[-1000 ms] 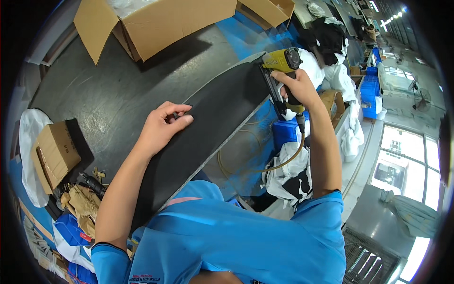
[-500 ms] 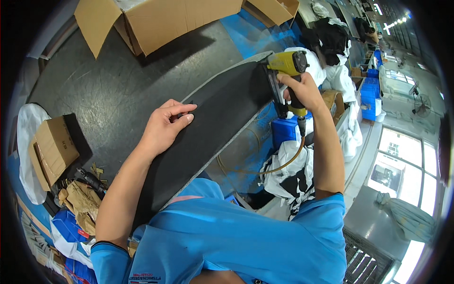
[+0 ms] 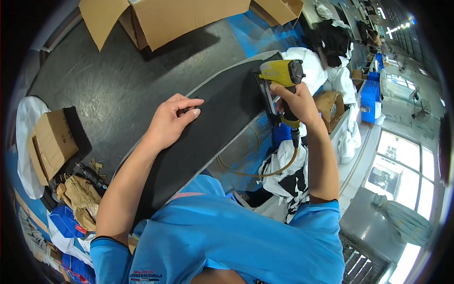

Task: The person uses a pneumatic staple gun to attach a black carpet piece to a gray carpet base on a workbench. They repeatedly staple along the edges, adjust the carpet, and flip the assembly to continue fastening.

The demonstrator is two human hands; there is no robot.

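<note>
A long curved panel (image 3: pixel 203 125) covered in black cloth, with grey edges, lies across the work table and reaches back to my body. My right hand (image 3: pixel 298 104) grips a yellow and black pneumatic staple gun (image 3: pixel 279 71), whose nose points down at the panel's far right part; whether it touches the cloth is not plain. On the panel's left side, my left hand (image 3: pixel 175 118) is closed in a loose pinch just over the black cloth. Something small and dark shows between its fingertips, too unclear to name.
An open cardboard box (image 3: pixel 189 21) stands at the far side of the dark table (image 3: pixel 109 75). A smaller carton (image 3: pixel 54 144) is at the left, near a black tool (image 3: pixel 90 175). An orange-brown air hose (image 3: pixel 269 175) hangs from the staple gun. White and black cloth (image 3: pixel 283 161) is heaped at right.
My right hand has brought the staple gun a little left and nearer to me along the panel. My left hand has shifted slightly to the right, still pinched.
</note>
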